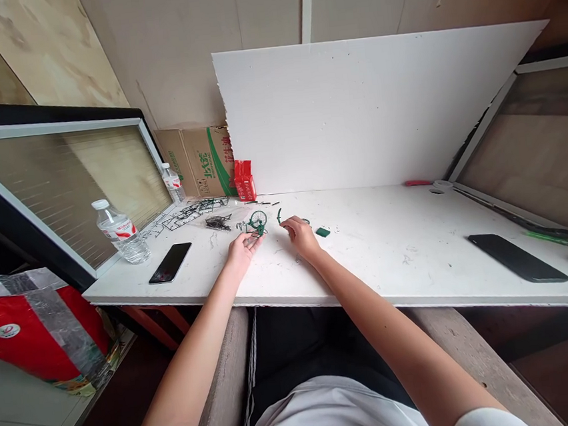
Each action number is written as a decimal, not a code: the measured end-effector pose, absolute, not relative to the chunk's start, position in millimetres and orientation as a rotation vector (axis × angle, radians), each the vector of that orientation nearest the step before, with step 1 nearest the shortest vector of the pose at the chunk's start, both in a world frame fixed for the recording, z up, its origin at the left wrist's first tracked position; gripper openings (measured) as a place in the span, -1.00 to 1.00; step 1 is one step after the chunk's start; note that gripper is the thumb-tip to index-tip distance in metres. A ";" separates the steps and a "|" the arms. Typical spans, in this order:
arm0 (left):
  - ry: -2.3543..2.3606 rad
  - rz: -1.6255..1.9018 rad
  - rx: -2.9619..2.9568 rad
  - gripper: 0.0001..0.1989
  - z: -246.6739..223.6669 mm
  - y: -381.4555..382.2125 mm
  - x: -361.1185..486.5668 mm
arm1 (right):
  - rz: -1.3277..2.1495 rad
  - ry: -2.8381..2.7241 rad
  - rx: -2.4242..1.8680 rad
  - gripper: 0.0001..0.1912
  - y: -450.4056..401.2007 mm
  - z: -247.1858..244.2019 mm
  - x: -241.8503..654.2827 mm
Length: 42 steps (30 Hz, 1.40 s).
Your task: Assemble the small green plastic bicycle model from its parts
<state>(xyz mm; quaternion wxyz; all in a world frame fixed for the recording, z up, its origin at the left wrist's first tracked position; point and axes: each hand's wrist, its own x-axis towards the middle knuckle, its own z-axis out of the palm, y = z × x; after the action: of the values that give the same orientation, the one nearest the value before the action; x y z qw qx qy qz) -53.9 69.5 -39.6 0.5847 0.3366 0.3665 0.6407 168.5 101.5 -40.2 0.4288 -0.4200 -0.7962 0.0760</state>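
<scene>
Above the white table, my left hand (243, 252) is closed on a small green model bicycle (258, 223), whose spoked wheel stands upright. Just to its right, my right hand (300, 233) pinches a thin curved green piece (279, 216) that looks like a wheel fender. The two hands are apart. Partly hidden behind my right fingers, another small green wheel (306, 221) lies on the table. A small green block (323, 232) rests to the right of that hand.
Black part frames (196, 213) and a bag of dark bits (218, 222) lie behind my left hand. A phone (170, 263) and a water bottle (121, 232) are at left. A red box (245, 180) stands at the back. A black phone-like slab (517, 257) lies right.
</scene>
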 end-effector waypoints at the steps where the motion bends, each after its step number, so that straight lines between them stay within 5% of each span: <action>1: 0.846 1.494 0.790 -0.91 -39.8 69.9 -54.7 | 0.196 -1.962 -1.038 -0.47 99.8 -39.3 167.2; 12: 0.757 1.475 0.454 -0.84 -33.0 68.9 -54.0 | 0.797 -1.497 -0.971 -0.72 104.1 -45.1 166.7; 21: 0.714 1.476 0.469 -0.91 -31.8 66.6 -52.2 | 1.363 -1.491 -0.739 -0.60 95.1 -37.3 170.7; 42: 0.703 1.406 0.660 -0.88 -40.7 69.1 -52.7 | 1.338 -1.571 -0.781 -0.58 82.4 -24.9 165.5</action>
<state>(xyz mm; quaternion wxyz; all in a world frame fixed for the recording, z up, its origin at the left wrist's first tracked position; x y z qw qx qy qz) -52.7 69.1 -40.7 0.6581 0.2916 0.3105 0.6209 165.5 82.4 -24.9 0.4506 -0.3161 -0.6356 0.5413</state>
